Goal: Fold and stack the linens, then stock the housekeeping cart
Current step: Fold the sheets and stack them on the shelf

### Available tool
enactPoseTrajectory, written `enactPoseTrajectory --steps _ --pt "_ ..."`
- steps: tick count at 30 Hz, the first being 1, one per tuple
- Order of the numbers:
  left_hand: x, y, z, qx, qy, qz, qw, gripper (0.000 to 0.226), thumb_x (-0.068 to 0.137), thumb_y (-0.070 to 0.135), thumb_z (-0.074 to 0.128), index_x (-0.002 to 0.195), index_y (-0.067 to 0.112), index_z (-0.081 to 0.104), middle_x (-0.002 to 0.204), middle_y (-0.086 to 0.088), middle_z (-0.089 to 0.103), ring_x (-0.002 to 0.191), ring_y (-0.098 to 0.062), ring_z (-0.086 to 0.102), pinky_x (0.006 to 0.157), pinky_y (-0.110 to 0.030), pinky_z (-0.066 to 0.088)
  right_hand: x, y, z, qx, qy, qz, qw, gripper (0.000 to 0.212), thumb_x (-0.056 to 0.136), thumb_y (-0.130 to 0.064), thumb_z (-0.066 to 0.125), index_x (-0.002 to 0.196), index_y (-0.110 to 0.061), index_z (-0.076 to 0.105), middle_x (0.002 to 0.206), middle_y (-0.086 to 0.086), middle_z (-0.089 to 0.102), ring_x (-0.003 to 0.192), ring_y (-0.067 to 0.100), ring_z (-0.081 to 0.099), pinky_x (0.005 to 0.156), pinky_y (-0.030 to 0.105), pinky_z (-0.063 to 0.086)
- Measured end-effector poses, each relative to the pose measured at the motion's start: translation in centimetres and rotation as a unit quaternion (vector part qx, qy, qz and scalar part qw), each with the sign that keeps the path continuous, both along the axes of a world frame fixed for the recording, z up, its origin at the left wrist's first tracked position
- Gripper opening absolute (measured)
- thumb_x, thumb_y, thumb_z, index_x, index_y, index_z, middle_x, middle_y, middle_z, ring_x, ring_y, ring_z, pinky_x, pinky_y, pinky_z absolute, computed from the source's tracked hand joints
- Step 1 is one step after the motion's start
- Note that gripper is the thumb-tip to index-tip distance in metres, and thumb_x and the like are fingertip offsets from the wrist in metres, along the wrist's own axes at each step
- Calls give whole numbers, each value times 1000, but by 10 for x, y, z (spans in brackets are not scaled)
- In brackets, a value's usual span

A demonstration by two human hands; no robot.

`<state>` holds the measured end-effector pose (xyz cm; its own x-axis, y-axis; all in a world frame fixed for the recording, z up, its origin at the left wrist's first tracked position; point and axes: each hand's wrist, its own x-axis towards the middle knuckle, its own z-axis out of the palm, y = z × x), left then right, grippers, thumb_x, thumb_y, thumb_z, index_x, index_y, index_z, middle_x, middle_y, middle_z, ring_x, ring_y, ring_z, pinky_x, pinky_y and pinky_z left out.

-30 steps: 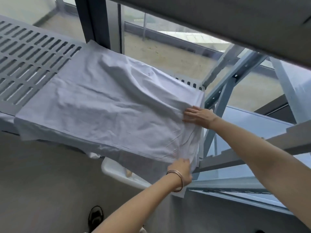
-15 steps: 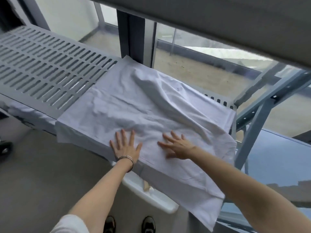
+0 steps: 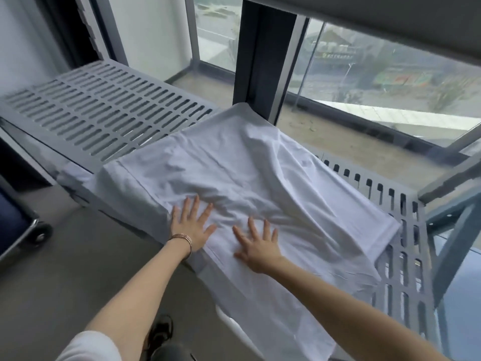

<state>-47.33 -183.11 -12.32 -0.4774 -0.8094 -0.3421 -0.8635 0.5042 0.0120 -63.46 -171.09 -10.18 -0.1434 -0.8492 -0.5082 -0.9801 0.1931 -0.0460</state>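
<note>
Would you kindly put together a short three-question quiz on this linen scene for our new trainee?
1. True or false: both hands lie flat, fingers spread, on the white sheet.
2. Which wrist wears the bangles: A) left, B) right?
3. Fill in: the sheet lies on a grey ______ shelf.

Key:
1. True: the left hand and the right hand press it with straight fingers.
2. A.
3. Slotted; part of the sheet hangs over the near edge.
</note>
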Motion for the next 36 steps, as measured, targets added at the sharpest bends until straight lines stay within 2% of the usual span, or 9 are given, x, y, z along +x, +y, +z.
enactPoseTrajectory --steps 17,21,23,25,28,30,32,34,36 --pt "102 -261 9 29 -27 -161 986 60 96 57 20 147 40 -9 156 1 -23 142 -19 -24 115 -50 -10 164 -205 -6 -55 -31 -158 985 57 100 -47 23 149 -37 -6 154 9 -26 132 56 -24 109 62 -10" --pt "107 -287 12 0 -39 -108 993 55 97 58 12 145 45 -12 154 6 -24 143 -20 -22 111 -58 -12 181 -248 -1 -36 -42 -188 981 59 100 -47 25 149 -38 -6 154 9 -26 132 57 -23 110 63 -9" --pt "103 -277 16 -20 -68 -74 995 53 99 51 8 146 41 -14 156 6 -20 144 -23 -19 111 -57 -9 181 -253 6 -21 -63 -184 981 61 98 -49 30 150 -36 0 156 7 -23 133 57 -21 111 62 -7" --pt "97 -255 23 -64 -93 -60 992 53 102 32 12 149 30 -12 158 3 -15 145 -24 -14 113 -57 -4 168 -247 20 -20 -102 -142 984 59 97 -44 40 149 -27 19 158 7 -10 139 50 -10 114 55 0" --pt "81 -207 35 -87 -52 -85 991 61 96 11 24 151 16 -3 159 -3 -9 146 -25 -9 116 -52 -1 118 -209 46 -99 -198 -99 970 39 95 -22 52 133 -13 52 150 14 34 137 29 33 110 33 26" --pt "66 -168 43 -79 16 -103 991 61 96 15 29 151 14 3 159 -7 -3 146 -25 -5 118 -47 -1 69 -166 57 -199 -156 -98 963 32 87 -4 55 117 -11 65 132 11 55 122 31 50 99 34 41" --pt "46 -124 50 -64 102 -112 986 59 96 24 34 150 15 13 158 -8 5 145 -26 4 118 -42 3 22 -122 61 -238 -71 -72 966 42 79 9 49 111 -13 67 126 9 58 115 33 53 89 38 47" --pt "20 -74 56 -27 168 -132 977 59 95 36 38 148 17 21 157 -8 10 144 -25 8 118 -41 5 -16 -89 57 -186 -4 -33 982 60 77 14 42 122 -21 61 135 5 51 114 34 51 81 41 49" --pt "-10 -21 58 13 187 -145 971 64 93 46 41 147 17 22 157 -8 8 145 -27 5 116 -44 3 -43 -71 47 -102 27 -23 994 74 79 10 46 139 -33 40 146 3 36 115 33 50 80 42 50"
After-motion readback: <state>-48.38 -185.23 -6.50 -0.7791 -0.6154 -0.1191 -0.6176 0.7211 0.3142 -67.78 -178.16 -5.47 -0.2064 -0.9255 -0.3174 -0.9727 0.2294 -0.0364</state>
